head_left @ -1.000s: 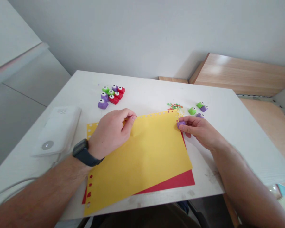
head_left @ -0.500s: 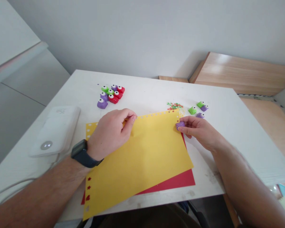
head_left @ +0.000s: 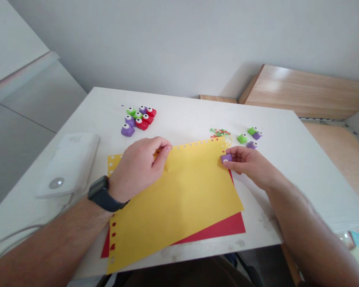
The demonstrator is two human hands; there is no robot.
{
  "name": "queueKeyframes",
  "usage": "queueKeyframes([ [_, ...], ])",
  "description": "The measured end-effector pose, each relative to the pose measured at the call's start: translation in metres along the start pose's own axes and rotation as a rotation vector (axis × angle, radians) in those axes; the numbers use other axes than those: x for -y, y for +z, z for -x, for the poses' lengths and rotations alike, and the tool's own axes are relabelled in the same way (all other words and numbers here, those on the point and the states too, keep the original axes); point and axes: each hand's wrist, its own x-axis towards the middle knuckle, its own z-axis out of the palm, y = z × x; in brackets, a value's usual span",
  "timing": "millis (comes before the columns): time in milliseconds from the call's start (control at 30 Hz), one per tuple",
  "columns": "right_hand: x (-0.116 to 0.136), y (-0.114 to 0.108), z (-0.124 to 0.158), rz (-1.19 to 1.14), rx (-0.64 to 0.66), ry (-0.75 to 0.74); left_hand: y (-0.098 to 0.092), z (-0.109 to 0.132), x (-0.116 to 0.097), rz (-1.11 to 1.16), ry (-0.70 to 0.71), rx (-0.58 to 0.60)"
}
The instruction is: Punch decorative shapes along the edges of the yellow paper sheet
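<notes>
A sheet of yellow paper (head_left: 185,191) with small punched shapes along its top, left and upper right edges lies over a red sheet (head_left: 224,228). My left hand (head_left: 148,161), with a dark watch on its wrist, pinches the yellow sheet's top edge between thumb and fingers. At the upper right edge, my right hand (head_left: 247,161) grips a small purple craft punch (head_left: 226,158) with thumb and fingers. The punch sits at the paper's edge; whether paper is inside its slot I cannot tell.
Several purple, green and red punches (head_left: 141,122) cluster at the back left. Beyond my right hand stand several green and purple punches (head_left: 251,145), near a scatter of paper bits (head_left: 219,133). A white device (head_left: 71,163) with a cable lies left on the white table (head_left: 179,113).
The purple punch has turned slightly in my right hand, showing its white button more. The yellow sheet's lower left corner has shifted slightly right. My left hand keeps its pinch.
</notes>
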Motion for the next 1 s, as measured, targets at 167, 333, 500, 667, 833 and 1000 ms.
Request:
queueKeyframes([
  [167,-0.0027,-0.0043,-0.0004,-0.021,0.013,-0.037,-0.0004,0.0005,-0.0010,0.009,-0.011,-0.002],
  [333,-0.0027,-0.0055,-0.0005,-0.024,0.013,-0.033,-0.0007,0.0000,-0.0014,-0.001,-0.005,-0.005],
  [500,0.0000,-0.0042,0.0012,-0.027,0.005,-0.011,-0.0013,0.0000,-0.0021,-0.002,-0.011,-0.003],
  [667,-0.0003,-0.0042,0.0014,-0.046,0.012,-0.009,-0.0021,0.0004,-0.0024,0.007,-0.011,0.009],
  [833,0.0012,-0.0033,0.0013,-0.064,0.003,-0.001,-0.0020,0.0005,-0.0026,0.012,-0.018,0.008],
  [1000,0.0023,-0.0025,0.0017,-0.079,0.005,0.005,-0.0022,0.0011,-0.0030,0.017,-0.019,0.018],
])
